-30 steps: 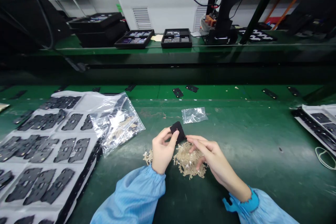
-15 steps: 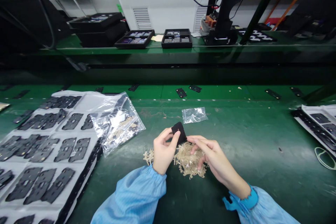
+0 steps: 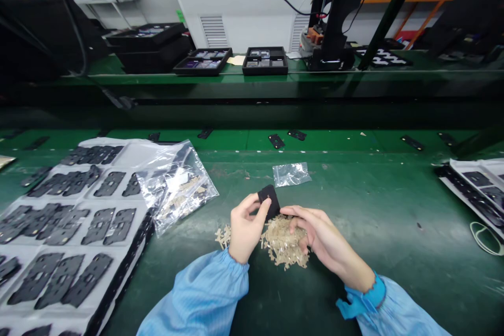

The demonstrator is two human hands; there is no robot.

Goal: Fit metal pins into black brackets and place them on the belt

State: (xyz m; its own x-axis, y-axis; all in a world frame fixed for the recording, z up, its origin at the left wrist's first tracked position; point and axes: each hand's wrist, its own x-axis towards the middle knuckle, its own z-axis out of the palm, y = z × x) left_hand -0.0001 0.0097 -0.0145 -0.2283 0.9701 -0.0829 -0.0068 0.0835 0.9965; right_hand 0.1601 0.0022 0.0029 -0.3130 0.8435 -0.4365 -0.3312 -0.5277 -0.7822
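Note:
My left hand (image 3: pixel 247 223) pinches a flat black plastic plate (image 3: pixel 269 202) between thumb and fingers, holding it tilted above the bench. The extended fingertips of my right hand (image 3: pixel 315 231) meet the plate's lower right corner; whether they touch it is hard to tell. Its other fingers are spread and bent over a pile of small beige, film-like pieces (image 3: pixel 284 247). More such pieces lie just left of my left wrist. Nothing shows clearly between the right fingers.
On the left, a white compartmented tray (image 3: pixel 136 156) bears many black plates (image 3: pixel 63 278). A clear zip bag (image 3: pixel 179 184) with beige pieces overlaps its corner. A small clear bag (image 3: pixel 291 174) lies beyond my hands. Another tray (image 3: pixel 464 189) and a pale loop (image 3: pixel 486 238) are at right.
My right hand's fingers have shifted very slightly beside the plate. My left hand still holds the plate in nearly the same position. The view has tilted a little.

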